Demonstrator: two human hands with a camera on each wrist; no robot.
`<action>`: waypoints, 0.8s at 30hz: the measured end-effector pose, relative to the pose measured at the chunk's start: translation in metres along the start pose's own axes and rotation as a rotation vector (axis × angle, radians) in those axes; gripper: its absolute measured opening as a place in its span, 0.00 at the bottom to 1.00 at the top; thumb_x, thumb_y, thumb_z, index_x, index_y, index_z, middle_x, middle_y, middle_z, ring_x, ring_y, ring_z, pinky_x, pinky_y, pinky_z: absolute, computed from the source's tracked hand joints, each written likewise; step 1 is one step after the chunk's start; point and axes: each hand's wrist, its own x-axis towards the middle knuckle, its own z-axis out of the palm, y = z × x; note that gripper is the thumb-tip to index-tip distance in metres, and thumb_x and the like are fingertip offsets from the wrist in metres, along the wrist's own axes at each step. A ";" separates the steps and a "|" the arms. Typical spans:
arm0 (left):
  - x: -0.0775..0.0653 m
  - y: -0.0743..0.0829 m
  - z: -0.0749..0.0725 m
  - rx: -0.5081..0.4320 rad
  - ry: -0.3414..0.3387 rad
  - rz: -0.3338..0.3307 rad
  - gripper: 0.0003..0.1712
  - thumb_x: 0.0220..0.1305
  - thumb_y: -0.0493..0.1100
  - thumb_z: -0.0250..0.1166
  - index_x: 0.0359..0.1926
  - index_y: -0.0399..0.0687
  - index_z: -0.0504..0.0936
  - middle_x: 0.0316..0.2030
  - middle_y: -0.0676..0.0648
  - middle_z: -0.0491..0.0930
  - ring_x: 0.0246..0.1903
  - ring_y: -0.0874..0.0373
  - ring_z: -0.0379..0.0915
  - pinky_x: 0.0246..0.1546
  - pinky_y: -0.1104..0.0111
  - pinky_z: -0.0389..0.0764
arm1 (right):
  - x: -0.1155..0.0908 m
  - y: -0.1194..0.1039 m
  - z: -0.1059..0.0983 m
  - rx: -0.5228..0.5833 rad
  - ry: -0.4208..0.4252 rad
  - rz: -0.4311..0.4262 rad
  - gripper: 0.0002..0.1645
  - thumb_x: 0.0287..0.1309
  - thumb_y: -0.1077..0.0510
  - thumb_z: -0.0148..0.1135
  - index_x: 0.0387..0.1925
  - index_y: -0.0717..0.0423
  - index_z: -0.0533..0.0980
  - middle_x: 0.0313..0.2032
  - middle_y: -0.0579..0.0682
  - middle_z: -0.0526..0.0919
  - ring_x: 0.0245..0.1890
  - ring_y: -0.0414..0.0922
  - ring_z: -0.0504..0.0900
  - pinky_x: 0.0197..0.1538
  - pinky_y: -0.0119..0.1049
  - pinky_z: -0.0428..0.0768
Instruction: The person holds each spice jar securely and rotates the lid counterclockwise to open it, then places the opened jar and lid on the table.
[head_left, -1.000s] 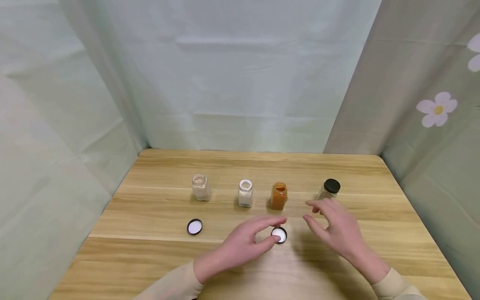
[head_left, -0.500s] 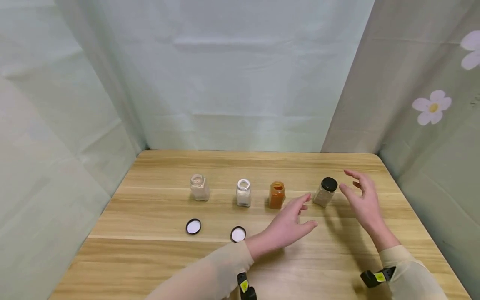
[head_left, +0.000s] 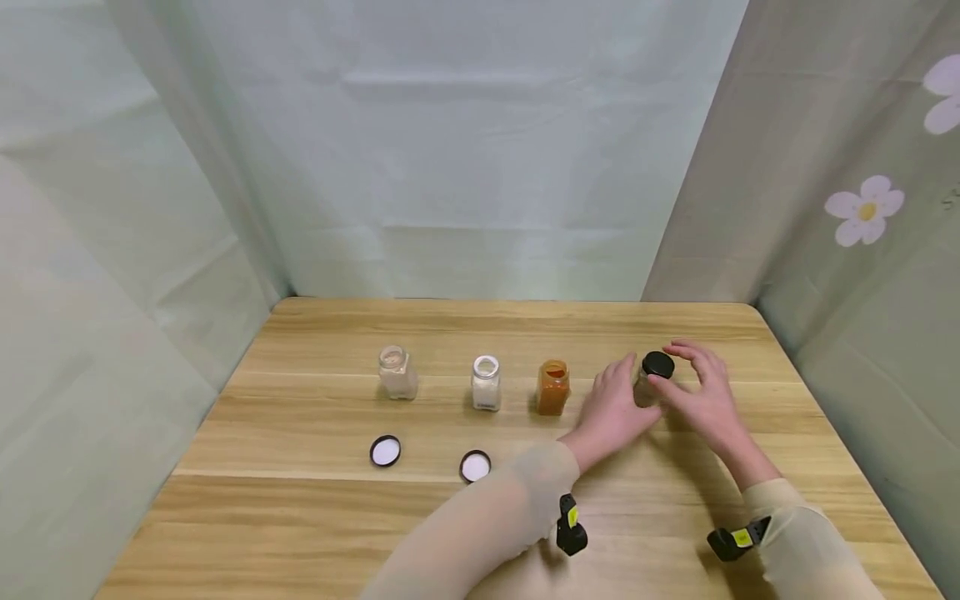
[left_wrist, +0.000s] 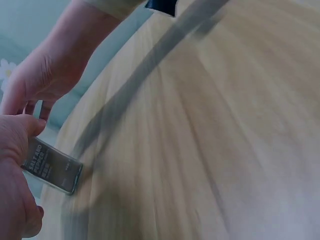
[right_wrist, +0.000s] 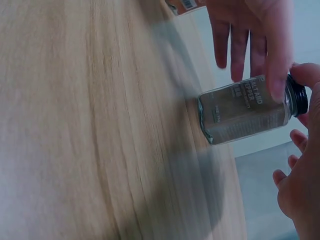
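Note:
A spice jar (right_wrist: 240,112) with a "salt and pepper" label and grey-brown contents stands at the right of the table, capped by a black lid (head_left: 658,363). My right hand (head_left: 705,404) comes from the right and pinches the lid between thumb and forefinger. From the left my left hand (head_left: 613,417) reaches round the jar. Its fingers (right_wrist: 239,50) are straight beside the glass, and its thumb overlaps the jar's shoulder in the right wrist view. Left of that hand stands an uncapped jar of orange powder (head_left: 552,392).
Two more uncapped jars, one with white contents (head_left: 486,387) and one with pale contents (head_left: 398,375), stand further left on the wooden table (head_left: 300,417). Two black-rimmed lids (head_left: 386,451) lie white side up before them. Curtains (head_left: 480,167) hang behind the table.
Both hands have moved to the capped jar: the left came from beside a loose lid, which its arm now hides, and the right swung outward, then in to the black lid.

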 end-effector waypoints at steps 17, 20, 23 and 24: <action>0.023 -0.007 0.022 0.072 0.088 -0.029 0.39 0.58 0.65 0.74 0.67 0.58 0.75 0.61 0.58 0.76 0.60 0.60 0.70 0.59 0.68 0.73 | 0.006 0.004 0.006 0.047 -0.004 0.077 0.32 0.57 0.52 0.77 0.59 0.63 0.77 0.68 0.58 0.69 0.71 0.58 0.56 0.66 0.65 0.55; 0.023 -0.007 0.022 0.075 0.090 -0.024 0.38 0.58 0.65 0.74 0.66 0.58 0.76 0.60 0.58 0.77 0.60 0.60 0.70 0.58 0.68 0.73 | 0.006 0.005 0.006 0.055 -0.002 0.082 0.32 0.58 0.52 0.77 0.58 0.64 0.77 0.68 0.58 0.69 0.69 0.58 0.57 0.65 0.64 0.56; 0.023 -0.007 0.022 0.075 0.095 -0.023 0.37 0.58 0.64 0.74 0.65 0.58 0.76 0.59 0.58 0.77 0.59 0.60 0.71 0.57 0.67 0.73 | 0.007 0.005 0.007 0.068 0.002 0.080 0.32 0.58 0.53 0.77 0.57 0.65 0.76 0.68 0.59 0.70 0.68 0.57 0.58 0.64 0.62 0.58; 0.023 -0.007 0.022 0.076 0.094 -0.023 0.37 0.59 0.64 0.73 0.65 0.58 0.76 0.59 0.58 0.77 0.58 0.60 0.71 0.57 0.67 0.74 | 0.007 0.005 0.008 0.072 0.002 0.080 0.32 0.58 0.53 0.77 0.58 0.65 0.76 0.68 0.60 0.70 0.68 0.56 0.58 0.64 0.61 0.58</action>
